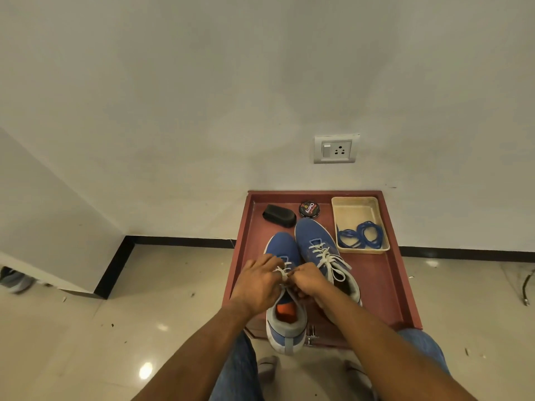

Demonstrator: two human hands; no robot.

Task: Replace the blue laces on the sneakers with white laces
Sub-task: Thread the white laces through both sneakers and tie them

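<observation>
Two sneakers (304, 256) on red table (385, 285), white wall (260, 82).

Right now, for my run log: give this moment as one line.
left hand: pinches white lace | right hand: pinches same lace | right sneaker: laced white | blue laces: in tray

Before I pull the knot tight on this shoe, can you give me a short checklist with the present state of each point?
1. Both hands on the white lace: left hand and right hand pinch the white lace of the left shoe: ok.
2. Right shoe laced white and tied: ok.
3. Blue laces off both shoes, in the beige tray: ok.
4. All eyelets of the left shoe threaded: cannot tell, hands cover them.
5. Shoe steady on the red table: not ok, its heel overhangs the front edge.
</observation>
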